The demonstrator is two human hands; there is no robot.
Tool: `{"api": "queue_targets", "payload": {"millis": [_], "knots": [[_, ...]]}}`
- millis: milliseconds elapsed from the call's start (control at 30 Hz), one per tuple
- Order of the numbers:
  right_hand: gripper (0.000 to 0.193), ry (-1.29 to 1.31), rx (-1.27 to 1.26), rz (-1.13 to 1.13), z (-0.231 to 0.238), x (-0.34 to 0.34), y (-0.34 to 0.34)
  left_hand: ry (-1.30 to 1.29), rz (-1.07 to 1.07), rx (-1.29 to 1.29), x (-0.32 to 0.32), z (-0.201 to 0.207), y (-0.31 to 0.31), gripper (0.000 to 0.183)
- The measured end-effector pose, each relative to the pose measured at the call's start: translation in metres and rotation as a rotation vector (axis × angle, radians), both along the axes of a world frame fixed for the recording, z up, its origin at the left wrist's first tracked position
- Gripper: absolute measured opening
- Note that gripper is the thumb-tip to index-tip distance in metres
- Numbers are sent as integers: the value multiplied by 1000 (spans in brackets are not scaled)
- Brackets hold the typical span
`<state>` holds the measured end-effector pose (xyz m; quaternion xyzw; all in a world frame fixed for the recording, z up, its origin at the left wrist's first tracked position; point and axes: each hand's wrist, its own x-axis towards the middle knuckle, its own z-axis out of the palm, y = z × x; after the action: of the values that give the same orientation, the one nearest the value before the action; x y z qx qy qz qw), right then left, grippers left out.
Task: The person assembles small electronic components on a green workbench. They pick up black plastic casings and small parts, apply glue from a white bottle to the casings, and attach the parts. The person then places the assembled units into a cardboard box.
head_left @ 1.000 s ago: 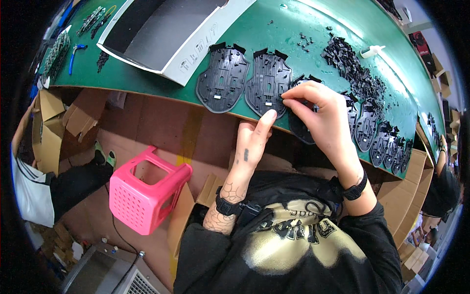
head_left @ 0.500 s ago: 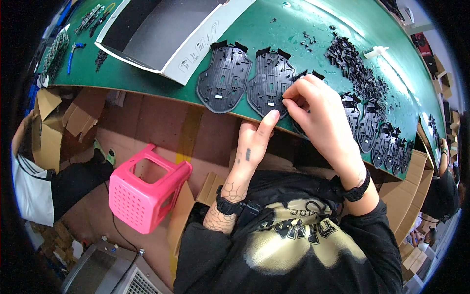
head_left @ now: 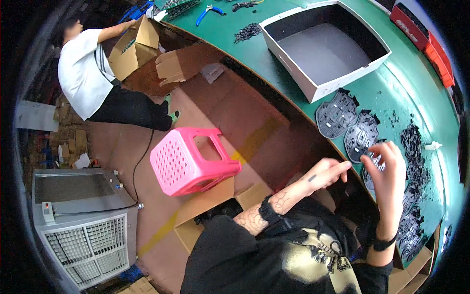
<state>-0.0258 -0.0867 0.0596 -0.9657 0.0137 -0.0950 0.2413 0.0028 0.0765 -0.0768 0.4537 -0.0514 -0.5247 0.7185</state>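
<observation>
My left hand [head_left: 329, 173] is at the bench's front edge, its fingers loosely stretched toward the right, with nothing visible in it. To the right, my right hand [head_left: 390, 165] is raised over the edge, thumb and fingers curved and apart; no part shows between them. Just beyond both hands lies a black plastic shell [head_left: 361, 135] shaped like a shield, with ribs and clips inside. Another such shell [head_left: 336, 114] is beside it, toward the box. A third shell [head_left: 369, 179] is partly covered by my right hand. Farther right, small black plastic pieces [head_left: 415, 157] form a long pile.
A white-rimmed open box [head_left: 313, 92] stands on the green bench. Blue-handled pliers [head_left: 210, 13] lie at the far left. A pink stool [head_left: 182, 161], a grey metal cooler [head_left: 88, 240] and an open carton [head_left: 188, 234] occupy the floor. A person in white [head_left: 88, 73] handles another carton.
The view has swung left, showing more floor and the other person. My right hand has lifted off the shell and its fingers have parted; my left hand has turned rightward.
</observation>
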Motion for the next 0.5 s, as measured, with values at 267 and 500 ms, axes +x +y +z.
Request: {"api": "queue_targets", "payload": {"millis": [267, 500], "knots": [[18, 202, 85, 445, -38, -67, 32, 782, 245, -447, -67, -36, -5, 36], [20, 181, -23, 453, -54, -66, 27, 632, 266, -511, -65, -8, -8, 44]]}}
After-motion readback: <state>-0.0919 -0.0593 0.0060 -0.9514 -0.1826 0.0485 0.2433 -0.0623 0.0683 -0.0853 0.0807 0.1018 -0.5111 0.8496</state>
